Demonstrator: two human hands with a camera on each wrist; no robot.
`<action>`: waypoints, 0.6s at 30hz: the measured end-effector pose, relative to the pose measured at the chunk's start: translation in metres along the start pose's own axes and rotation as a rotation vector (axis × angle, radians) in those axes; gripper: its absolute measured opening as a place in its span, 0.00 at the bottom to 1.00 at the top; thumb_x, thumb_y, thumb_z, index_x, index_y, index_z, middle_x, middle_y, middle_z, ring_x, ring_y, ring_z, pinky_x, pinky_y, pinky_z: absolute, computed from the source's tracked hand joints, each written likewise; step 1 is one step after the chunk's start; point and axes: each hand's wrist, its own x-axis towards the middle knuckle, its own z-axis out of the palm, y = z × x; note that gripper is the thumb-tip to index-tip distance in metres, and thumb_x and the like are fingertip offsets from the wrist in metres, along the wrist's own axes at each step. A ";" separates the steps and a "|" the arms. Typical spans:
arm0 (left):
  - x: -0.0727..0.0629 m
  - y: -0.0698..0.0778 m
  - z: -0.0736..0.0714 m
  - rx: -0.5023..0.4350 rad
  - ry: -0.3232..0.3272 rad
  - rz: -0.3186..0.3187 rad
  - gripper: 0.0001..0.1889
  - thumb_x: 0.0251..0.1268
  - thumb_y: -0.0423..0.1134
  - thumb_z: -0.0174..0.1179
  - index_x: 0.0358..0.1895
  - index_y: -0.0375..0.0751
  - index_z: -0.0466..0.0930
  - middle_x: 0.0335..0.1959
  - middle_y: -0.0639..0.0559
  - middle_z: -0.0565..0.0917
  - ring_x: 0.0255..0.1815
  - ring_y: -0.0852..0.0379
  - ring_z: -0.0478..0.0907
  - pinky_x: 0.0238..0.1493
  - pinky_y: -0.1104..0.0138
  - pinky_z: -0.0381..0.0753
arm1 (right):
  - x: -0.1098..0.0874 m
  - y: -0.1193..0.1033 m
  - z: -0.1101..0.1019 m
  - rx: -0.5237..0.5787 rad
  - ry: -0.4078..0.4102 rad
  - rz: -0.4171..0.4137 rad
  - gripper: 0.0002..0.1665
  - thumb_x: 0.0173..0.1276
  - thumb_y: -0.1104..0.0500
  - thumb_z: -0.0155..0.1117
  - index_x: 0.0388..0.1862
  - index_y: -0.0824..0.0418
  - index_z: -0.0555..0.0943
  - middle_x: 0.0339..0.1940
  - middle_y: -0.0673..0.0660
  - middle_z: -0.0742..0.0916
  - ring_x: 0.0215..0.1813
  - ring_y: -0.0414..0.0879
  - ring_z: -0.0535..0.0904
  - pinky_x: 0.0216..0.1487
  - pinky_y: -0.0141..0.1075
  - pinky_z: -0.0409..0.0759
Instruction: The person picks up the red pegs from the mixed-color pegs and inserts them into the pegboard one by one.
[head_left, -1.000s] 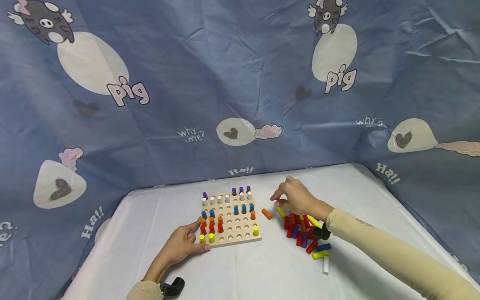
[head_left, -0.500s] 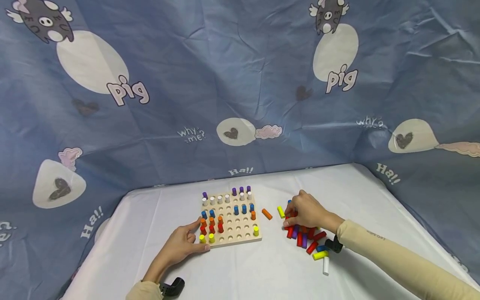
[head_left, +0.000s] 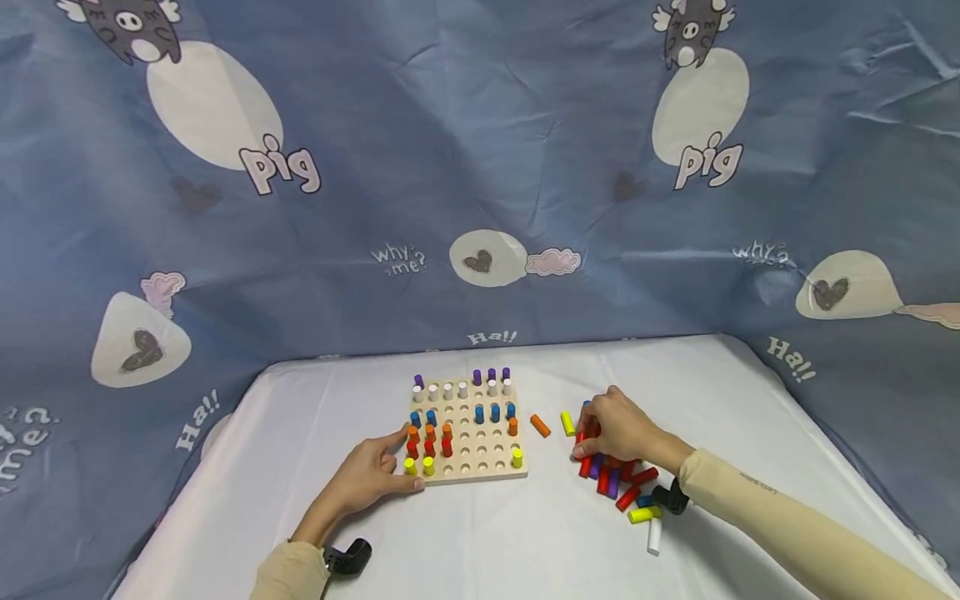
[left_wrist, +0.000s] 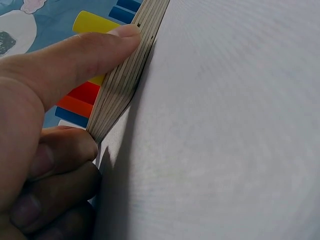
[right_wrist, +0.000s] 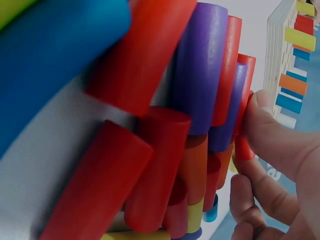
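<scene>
A wooden pegboard (head_left: 480, 477) carries upright pegs in purple, white, blue, orange, red and yellow, with bare holes among them. My left hand (head_left: 367, 471) grips its near left corner, thumb (left_wrist: 112, 42) on the front edge and other fingers by the left side. Over the loose pile, my right hand (head_left: 622, 429) pinches a red peg (right_wrist: 243, 147) between thumb and index finger. Around it in the right wrist view lie purple pegs (right_wrist: 200, 70), more red ones and a blue peg (right_wrist: 60, 55). The hand hides part of the pile in the head view.
Between board and pile lie an orange peg (head_left: 540, 425) and a yellow peg (head_left: 567, 423). A white peg (head_left: 655, 536) rests at the pile's near end. White cloth (head_left: 510, 542) covers the table, and a blue printed curtain (head_left: 420, 200) hangs behind.
From beside the loose yellow peg, my right hand has moved right and nearer onto the pile, where it now pinches a red peg. My left hand keeps its grip; the head view has shifted slightly.
</scene>
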 end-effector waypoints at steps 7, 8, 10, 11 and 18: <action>0.013 0.008 0.002 0.031 -0.014 0.022 0.56 0.49 0.52 0.84 0.81 0.35 0.65 0.14 0.62 0.59 0.18 0.63 0.52 0.22 0.70 0.53 | -0.004 0.006 -0.006 -0.002 -0.027 0.081 0.20 0.50 0.43 0.89 0.27 0.50 0.85 0.24 0.41 0.83 0.38 0.44 0.69 0.41 0.37 0.66; 0.014 0.009 0.001 0.032 -0.019 0.025 0.57 0.49 0.52 0.84 0.81 0.34 0.65 0.14 0.62 0.59 0.18 0.63 0.52 0.22 0.70 0.54 | -0.004 0.006 -0.006 0.000 -0.029 0.084 0.21 0.50 0.43 0.89 0.27 0.50 0.85 0.23 0.41 0.83 0.38 0.44 0.69 0.41 0.37 0.66; 0.014 0.009 -0.002 0.029 -0.022 0.031 0.57 0.50 0.51 0.84 0.81 0.32 0.64 0.14 0.62 0.58 0.18 0.62 0.51 0.22 0.70 0.54 | -0.002 0.005 -0.006 0.021 -0.039 0.096 0.21 0.50 0.43 0.89 0.26 0.50 0.84 0.22 0.42 0.82 0.38 0.45 0.69 0.40 0.37 0.66; 0.014 0.009 -0.004 0.026 -0.018 0.031 0.57 0.49 0.51 0.84 0.81 0.32 0.64 0.13 0.62 0.57 0.18 0.62 0.51 0.22 0.69 0.54 | -0.002 0.004 -0.006 0.030 -0.045 0.097 0.21 0.51 0.42 0.89 0.26 0.50 0.84 0.22 0.42 0.82 0.38 0.46 0.69 0.39 0.37 0.66; -0.002 0.005 0.002 0.010 -0.001 -0.016 0.58 0.49 0.52 0.84 0.81 0.32 0.63 0.14 0.62 0.57 0.19 0.61 0.51 0.22 0.69 0.54 | 0.002 -0.001 -0.005 0.086 -0.123 0.088 0.21 0.56 0.44 0.87 0.26 0.50 0.82 0.21 0.43 0.81 0.37 0.44 0.70 0.40 0.37 0.65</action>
